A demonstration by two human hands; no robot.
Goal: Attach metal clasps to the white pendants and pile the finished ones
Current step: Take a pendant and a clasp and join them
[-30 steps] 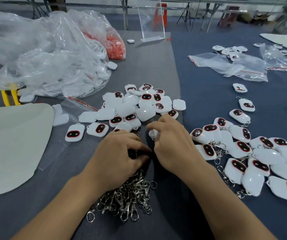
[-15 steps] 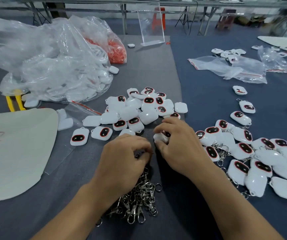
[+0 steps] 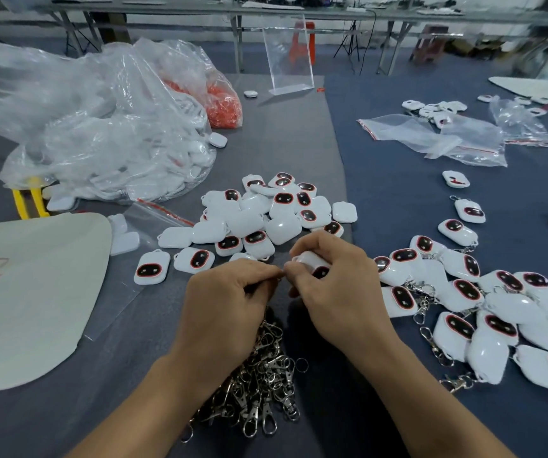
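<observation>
Far left lies a beige sheet (image 3: 28,292), and behind it a big clear plastic bag (image 3: 101,137) of loose white pieces; nothing for me there. Moving in: the heap of unclasped pendants (image 3: 266,216) sits just beyond the hands, and the heap of metal clasps (image 3: 262,385) lies under the left wrist, towards me.

Now the left hand (image 3: 223,312): knuckles up, fingers curled, thumb and forefinger pinched tight at their tips. I judge a clasp is in there, though the fingers hide it.

Right beside it is the right hand (image 3: 338,292), fingers wrapped around one white pendant (image 3: 309,259), lifted off the mat; its dark face peeks out between thumb and forefinger. The pendant's long axis runs roughly left to right, with the near end aimed at the left fingertips; the two pinches are almost touching. I cannot make out the loop, so I read this as mid-hooking, not confirmed.

So the join happens between the fingertips. The right hand is then nearer the drop, because the pile of finished pendants (image 3: 484,305) spreads just to its right on the blue cloth, clasps trailing; zip bags (image 3: 447,137) sit well beyond.
</observation>
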